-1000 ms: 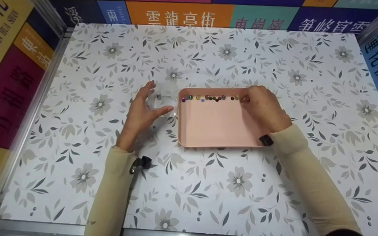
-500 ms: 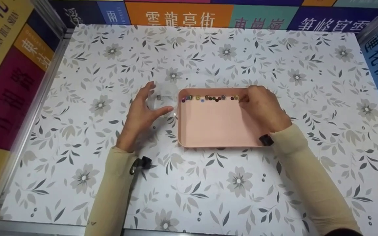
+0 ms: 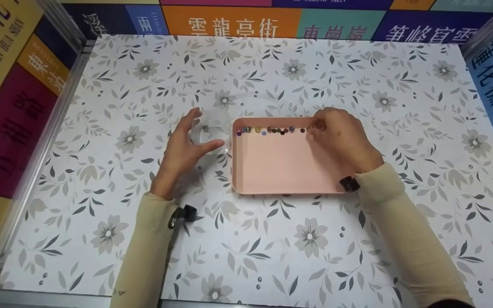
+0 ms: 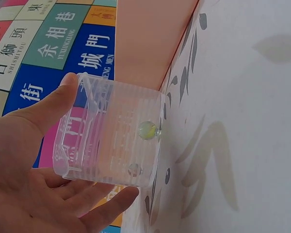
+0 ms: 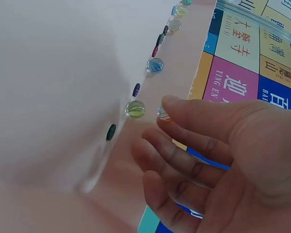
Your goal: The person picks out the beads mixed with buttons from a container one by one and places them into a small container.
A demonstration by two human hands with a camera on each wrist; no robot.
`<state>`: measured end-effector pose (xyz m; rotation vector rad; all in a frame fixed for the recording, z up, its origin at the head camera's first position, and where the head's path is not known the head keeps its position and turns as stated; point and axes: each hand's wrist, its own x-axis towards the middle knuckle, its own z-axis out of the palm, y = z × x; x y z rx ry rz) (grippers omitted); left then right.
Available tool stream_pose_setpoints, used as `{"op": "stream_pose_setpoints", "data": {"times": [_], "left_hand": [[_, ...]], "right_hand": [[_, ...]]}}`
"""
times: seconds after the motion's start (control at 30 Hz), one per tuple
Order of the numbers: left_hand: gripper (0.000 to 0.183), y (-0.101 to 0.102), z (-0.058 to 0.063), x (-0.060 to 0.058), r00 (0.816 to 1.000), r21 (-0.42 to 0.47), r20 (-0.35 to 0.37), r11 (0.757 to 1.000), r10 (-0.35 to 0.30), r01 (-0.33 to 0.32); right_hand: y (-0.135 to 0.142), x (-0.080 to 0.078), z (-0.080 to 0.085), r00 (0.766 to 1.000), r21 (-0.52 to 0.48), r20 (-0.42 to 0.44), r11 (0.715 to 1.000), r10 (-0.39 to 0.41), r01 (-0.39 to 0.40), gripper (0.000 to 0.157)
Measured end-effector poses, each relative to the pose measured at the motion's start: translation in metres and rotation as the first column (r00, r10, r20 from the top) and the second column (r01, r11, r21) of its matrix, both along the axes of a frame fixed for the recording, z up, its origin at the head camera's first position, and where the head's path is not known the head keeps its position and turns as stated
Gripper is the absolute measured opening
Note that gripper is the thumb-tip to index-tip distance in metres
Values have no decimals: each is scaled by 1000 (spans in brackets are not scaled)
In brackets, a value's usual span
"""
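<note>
**A person's two bare hands at a pink tray of glass marbles, the right one pinching a marble**

A shallow, rectangular pink tray (image 3: 289, 167) lies on a white table (image 3: 238, 261) printed with grey leaves and flowers. Just left of the tray stands a clear plastic box (image 4: 121, 131), upright; whether the two touch is hard to tell. The left hand (image 3: 182, 149) holds this box, its thumb on one side and its fingers on the other. Low inside the box sits a yellow-green marble (image 4: 148, 130), with a second, fainter round shape near it that is too unclear to name.

The right hand (image 3: 345, 134) is over the far right corner of the tray, pinching a clear marble (image 5: 163, 113) between thumb and index finger; its other fingers are bent.

Inside the tray, along its far wall, runs a loose line of glass pieces. Nearest the right hand are a marble with a green swirl (image 5: 136, 109), a dark green flat piece (image 5: 111, 132) and a purple flat piece (image 5: 136, 90); further left in the tray is a marble with a blue swirl (image 5: 155, 65).

Beyond the tray, past the table's far edge, are colourful panels (image 3: 233, 25) with Chinese lettering.
</note>
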<state>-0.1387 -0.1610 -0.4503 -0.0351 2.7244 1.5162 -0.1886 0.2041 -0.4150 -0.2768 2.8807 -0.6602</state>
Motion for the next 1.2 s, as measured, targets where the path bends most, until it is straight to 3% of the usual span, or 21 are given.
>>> {"op": "stream_pose_setpoints", "data": {"times": [0.5,0.8,1.2], "left_hand": [[106,0,1,1,1000,-1,2,1000,4,-4],[105,1,0,0,1000,-9,12,1000,17,-17],[107,1,-2,0,1000,-2,14,1000,16,-16]], "right_hand": [[-7,-2,6,992,-30,-123,999,31,-35,19],[-9,-2,8,988,-57,-146,997,47,-56,19],[-12,-1,7,953,-90,-276,984,124,-154,14]]}}
